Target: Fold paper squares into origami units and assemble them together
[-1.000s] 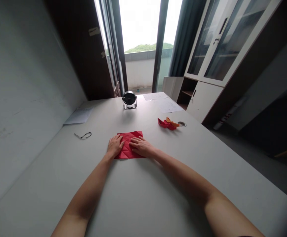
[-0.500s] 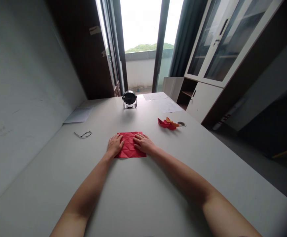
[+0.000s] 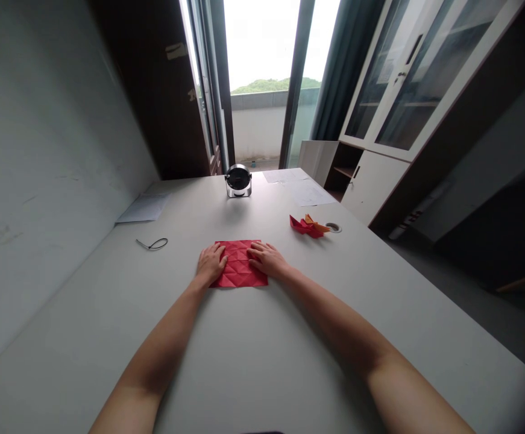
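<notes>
A red sheet of origami paper (image 3: pixel 238 268), crossed by many crease lines, lies unfolded on the white table (image 3: pixel 244 349). My left hand (image 3: pixel 211 263) rests flat over its left edge with the fingers spread. On the opposite side, my right hand (image 3: pixel 267 260) lies over the right edge, fingers stretched out onto the paper. Both palms hide parts of the sheet's sides. Further back to the right sit red and orange folded paper pieces (image 3: pixel 308 226), apart from my hands.
A black cable tie (image 3: pixel 154 244) lies to the left. A round black and silver device on a stand (image 3: pixel 238 181) is at the back. White papers (image 3: pixel 142 209) lie by the left wall, and other sheets (image 3: pixel 311 194) at the far right. A cable hole (image 3: pixel 334 228) is near the right edge.
My right hand has slid slightly to the right, uncovering a little more of the red paper. My left hand stays in place.
</notes>
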{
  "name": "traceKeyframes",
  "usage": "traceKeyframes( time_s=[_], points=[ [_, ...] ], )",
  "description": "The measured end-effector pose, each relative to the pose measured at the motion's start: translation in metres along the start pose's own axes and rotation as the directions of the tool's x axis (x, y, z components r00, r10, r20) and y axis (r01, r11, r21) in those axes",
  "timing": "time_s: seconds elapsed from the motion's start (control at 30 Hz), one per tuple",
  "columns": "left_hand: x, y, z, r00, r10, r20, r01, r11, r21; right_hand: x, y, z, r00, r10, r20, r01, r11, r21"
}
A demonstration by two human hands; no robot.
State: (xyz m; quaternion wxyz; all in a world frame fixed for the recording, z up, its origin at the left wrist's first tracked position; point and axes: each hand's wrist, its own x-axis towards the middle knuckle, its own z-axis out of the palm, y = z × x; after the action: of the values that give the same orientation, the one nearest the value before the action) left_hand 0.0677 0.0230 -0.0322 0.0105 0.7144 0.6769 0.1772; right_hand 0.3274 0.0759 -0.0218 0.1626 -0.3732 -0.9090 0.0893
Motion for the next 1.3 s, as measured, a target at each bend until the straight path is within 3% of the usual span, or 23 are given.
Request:
traceKeyframes(
  time_s=[0.43,0.63,0.83,1.3],
  points=[
    [-0.001,0.006,-0.007,1.0,0.022,0.006,-0.022,1.0,-0.014,0.001,0.01,0.0,0.993,0.105,-0.048,-0.108,0.993,-0.051],
    [-0.004,0.018,-0.013,0.986,0.155,0.065,-0.15,0.986,-0.067,0.0,0.007,-0.002,0.994,0.099,-0.045,-0.101,0.994,-0.044],
    [-0.008,0.031,-0.007,0.923,0.356,0.146,-0.338,0.932,-0.133,0.001,0.006,-0.004,0.995,0.081,-0.057,-0.083,0.996,-0.038],
    [-0.008,0.027,0.006,0.914,0.262,0.309,-0.254,0.965,-0.065,0.0,0.007,-0.002,0.994,0.093,-0.055,-0.095,0.995,-0.035]
  ],
)
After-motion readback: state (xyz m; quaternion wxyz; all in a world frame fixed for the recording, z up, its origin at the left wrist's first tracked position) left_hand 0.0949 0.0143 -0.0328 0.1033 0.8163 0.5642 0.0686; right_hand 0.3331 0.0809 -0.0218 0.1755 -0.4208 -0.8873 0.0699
